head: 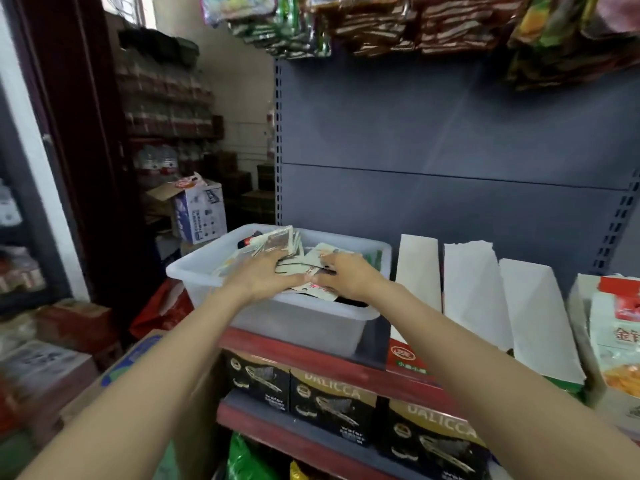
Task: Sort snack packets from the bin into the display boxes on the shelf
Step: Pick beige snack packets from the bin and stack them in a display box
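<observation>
Head view: both hands, left [266, 276] and right [349, 276], lie on packets [294, 251] heaped in the bin [277, 317]; fingers blurred, grip unclear. Boxes [474, 289] beside it look unfilled, so sorting has probably barely begun.

"What did the person wear on the arms?"

"Nothing that showed. The left hand [268, 277] and right hand [348, 277] were bare, and both forearms were uncovered to the frame's edge."
</observation>
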Motion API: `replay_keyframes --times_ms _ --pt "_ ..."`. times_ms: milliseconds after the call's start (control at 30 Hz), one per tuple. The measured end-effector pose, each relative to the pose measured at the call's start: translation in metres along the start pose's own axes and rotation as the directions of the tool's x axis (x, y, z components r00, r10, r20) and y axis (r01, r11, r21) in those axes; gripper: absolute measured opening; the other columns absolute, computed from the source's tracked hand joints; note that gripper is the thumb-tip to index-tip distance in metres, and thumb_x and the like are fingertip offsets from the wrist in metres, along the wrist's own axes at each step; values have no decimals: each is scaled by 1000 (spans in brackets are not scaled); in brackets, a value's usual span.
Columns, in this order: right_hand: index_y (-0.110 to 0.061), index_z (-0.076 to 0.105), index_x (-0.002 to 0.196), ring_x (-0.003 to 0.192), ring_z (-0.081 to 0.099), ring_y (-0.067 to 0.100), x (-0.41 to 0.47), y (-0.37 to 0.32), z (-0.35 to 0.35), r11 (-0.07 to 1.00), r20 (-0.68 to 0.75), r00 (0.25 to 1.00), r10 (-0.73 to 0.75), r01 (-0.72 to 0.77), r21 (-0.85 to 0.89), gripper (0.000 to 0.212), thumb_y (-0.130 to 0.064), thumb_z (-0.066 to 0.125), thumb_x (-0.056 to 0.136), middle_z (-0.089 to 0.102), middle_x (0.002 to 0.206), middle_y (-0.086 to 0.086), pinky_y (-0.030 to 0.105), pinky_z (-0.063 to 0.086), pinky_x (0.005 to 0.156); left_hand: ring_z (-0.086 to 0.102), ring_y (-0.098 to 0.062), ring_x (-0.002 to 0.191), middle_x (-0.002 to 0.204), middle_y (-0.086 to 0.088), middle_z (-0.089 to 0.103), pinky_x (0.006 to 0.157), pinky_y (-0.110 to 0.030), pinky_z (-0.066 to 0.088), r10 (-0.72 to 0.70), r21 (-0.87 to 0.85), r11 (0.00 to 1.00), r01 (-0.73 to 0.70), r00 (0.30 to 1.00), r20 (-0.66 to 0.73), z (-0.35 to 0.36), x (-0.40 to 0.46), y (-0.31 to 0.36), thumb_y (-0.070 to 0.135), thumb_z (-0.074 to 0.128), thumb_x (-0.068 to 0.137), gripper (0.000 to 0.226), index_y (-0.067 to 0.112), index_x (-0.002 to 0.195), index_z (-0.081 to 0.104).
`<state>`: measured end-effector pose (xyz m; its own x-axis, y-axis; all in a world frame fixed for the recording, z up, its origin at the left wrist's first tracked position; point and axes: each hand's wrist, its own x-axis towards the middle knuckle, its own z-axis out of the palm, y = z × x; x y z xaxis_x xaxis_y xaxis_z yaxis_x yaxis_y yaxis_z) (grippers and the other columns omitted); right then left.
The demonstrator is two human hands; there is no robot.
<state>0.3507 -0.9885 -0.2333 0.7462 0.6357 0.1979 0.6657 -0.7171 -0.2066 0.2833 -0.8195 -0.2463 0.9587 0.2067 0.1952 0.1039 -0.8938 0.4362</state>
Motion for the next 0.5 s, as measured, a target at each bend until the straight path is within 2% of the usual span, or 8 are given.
replay_keyframes --times_ms 67,133,233,300,367,433,500 --pt "-5 64 97 92 59 29 -3 -2 -2 999 -80 996 -33 33 -5 28 -31 55 92 67 99 11 37 46 77 39 -20 133 147 5 42 104 -35 35 -18 72 997 22 998 -65 2 0 -1 74 51 76 77 33 140 39" --pt "-8 68 95 85 59 28 -8 -2 -4 998 -140 988 -62 59 -29 21 -23 55 92 68 94 11 39 48 75 40 -21 132 147 6 42 103 -37 38 -34 88 995 42 996 -87 3 1 -3 74 48 77 74 37 141 39" --pt "-10 61 81 73 58 31 -14 1 -3 999 -229 972 -45 40 -25 24 -18 44 95 65 80 12 43 47 67 42 -21 131 144 9 44 100 -38 40 -55 51 997 63 988 -145 5 -3 -2 73 50 76 70 41 137 41" --pt "-11 54 78 72 55 27 -20 4 -4 993 -330 944 -6 46 113 25 -15 39 98 61 76 7 39 41 68 43 -19 129 142 11 46 98 -38 42 -50 16 998 55 973 -224 6 -8 1 68 55 77 64 40 134 46" --pt "-6 58 87 78 53 19 -29 5 -8 936 -416 907 66 89 341 24 -15 40 99 62 84 7 29 38 70 46 -18 126 137 12 51 98 -39 43 -23 -52 999 8 957 -288 7 -10 2 62 61 77 60 39 131 49" --pt "0 60 95 82 52 13 -39 6 -11 811 -406 900 161 114 574 25 -15 40 100 62 93 10 20 38 67 47 -17 125 133 10 54 102 -42 40 53 -169 979 -110 948 -314 7 -9 3 51 67 78 54 36 128 52" --pt "-3 61 98 86 54 11 -47 9 -13 675 -343 911 229 105 731 24 -16 41 100 62 98 9 19 42 72 44 -18 128 134 5 54 108 -41 34 148 -255 938 -234 937 -316 7 -10 11 37 71 79 47 30 124 57"
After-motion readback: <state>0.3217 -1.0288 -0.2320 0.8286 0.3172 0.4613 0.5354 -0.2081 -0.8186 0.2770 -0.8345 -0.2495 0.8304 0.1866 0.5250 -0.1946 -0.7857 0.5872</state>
